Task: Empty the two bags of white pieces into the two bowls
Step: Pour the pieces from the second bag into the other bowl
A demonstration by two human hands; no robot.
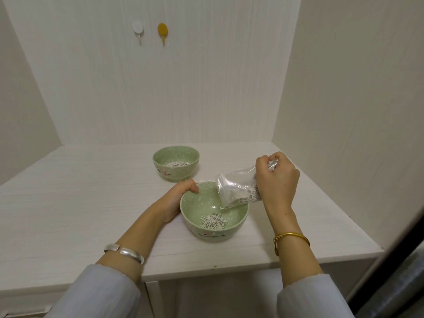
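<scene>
Two green bowls stand on the white table. The near bowl [229, 216] holds a small heap of white pieces [214, 221] at its bottom. My left hand [176, 198] grips its left rim, thumb over the edge. My right hand [275, 180] holds a clear plastic bag [236, 191] tilted mouth-down over the near bowl's right rim, with white pieces still inside it. The far bowl [176, 162] sits behind and to the left, with white pieces in it. Only one bag is visible.
The white table [80, 203] fills a corner, with walls behind and on the right. Its front edge runs near my forearms. Two hooks, one white [138, 28] and one yellow [162, 29], hang on the back wall. A dark frame [390, 260] crosses the lower right.
</scene>
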